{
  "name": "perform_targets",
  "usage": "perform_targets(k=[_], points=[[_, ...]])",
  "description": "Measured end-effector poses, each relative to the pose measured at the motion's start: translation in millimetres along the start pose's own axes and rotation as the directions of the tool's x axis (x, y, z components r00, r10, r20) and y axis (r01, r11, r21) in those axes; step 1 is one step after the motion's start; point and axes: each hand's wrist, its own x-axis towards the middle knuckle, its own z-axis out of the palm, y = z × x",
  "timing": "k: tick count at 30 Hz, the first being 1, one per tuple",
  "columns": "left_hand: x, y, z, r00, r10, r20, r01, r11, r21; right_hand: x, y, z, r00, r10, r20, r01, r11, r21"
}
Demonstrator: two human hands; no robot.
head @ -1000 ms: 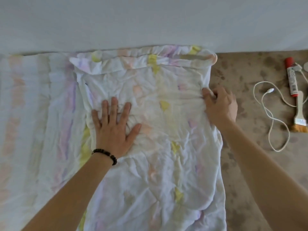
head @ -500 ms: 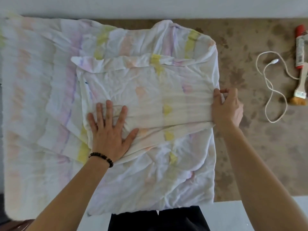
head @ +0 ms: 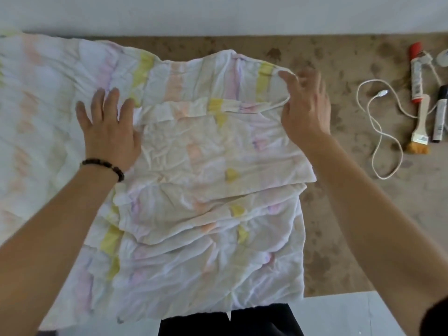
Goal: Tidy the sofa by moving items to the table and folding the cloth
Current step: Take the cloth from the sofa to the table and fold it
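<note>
The cloth [head: 206, 154], white with pale yellow, pink and purple patches, is seen lying in several overlapping folded layers on a brown mottled surface [head: 339, 214]. Its left part is spread flat out to the frame's left edge. The left hand [head: 109, 134] is laid palm down on the cloth at the left end of the topmost fold, with the fingers straight and spread and nothing gripped. A dark bead bracelet [head: 104, 164] is worn on that wrist. The right hand [head: 306, 112] is held at the cloth's far right corner, fingers loosely extended and parted, and is blurred. No grip on the cloth is shown, and whether the thin hem just beside the palm is touched cannot be told.

Well apart from the cloth, on the right of the surface, a white cable [head: 378, 132] is looped. Beside it are laid a red-capped marker [head: 416, 73], a paintbrush [head: 420, 132] with its bristles towards the viewer, and a black-capped marker [head: 440, 117].
</note>
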Motion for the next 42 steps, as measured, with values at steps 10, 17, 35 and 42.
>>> perform_targets(k=[10,17,35,42], points=[[89,-36,-23,0.999,0.031,-0.024,-0.035,0.989,-0.144,57,41,-9,0.967,0.192,0.165,-0.183,0.981,-0.071],[145,-33,-5,0.994,0.112,-0.021,-0.114,0.985,-0.131,82,52,-6,0.966,0.063,0.252,-0.083,0.994,0.071],[163,-25,17,0.963,-0.221,-0.154,0.194,0.966,-0.17,133,30,6,0.875,0.48,0.066,-0.477,0.83,0.29],[178,-28,26,0.887,-0.456,-0.071,0.443,0.884,-0.151,142,37,22,0.889,0.456,0.052,-0.457,0.87,0.184]])
